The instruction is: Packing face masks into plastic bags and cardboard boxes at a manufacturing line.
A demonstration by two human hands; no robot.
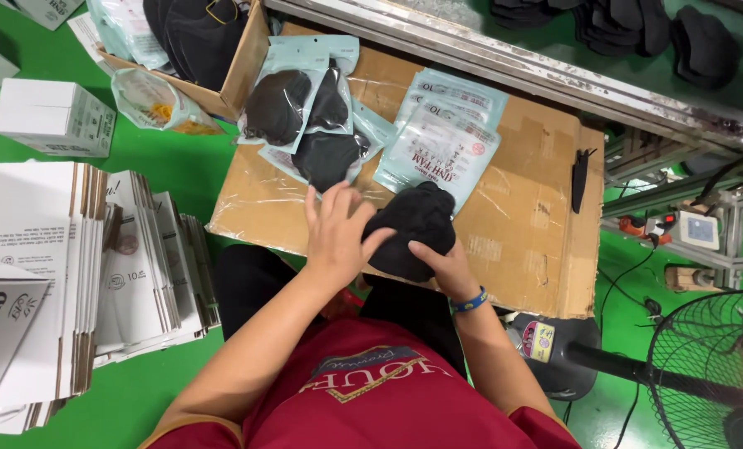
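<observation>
A stack of black face masks [415, 223] rests on a flat cardboard sheet [521, 224] over my lap. My left hand [337, 229] lies on the stack's left side with fingers spread. My right hand [443, 264] grips the stack from below, a blue band on its wrist. Just beyond the stack lie empty pale teal pouches [442, 141]. To their left are pouches filled with black masks [305, 108].
An open cardboard box [214, 50] with black masks stands at the back left. Stacks of flattened white cartons [81, 274] and a white box [51, 116] sit on the green floor at left. A conveyor with black masks [629, 29] runs along the back. A fan [704, 366] stands at lower right.
</observation>
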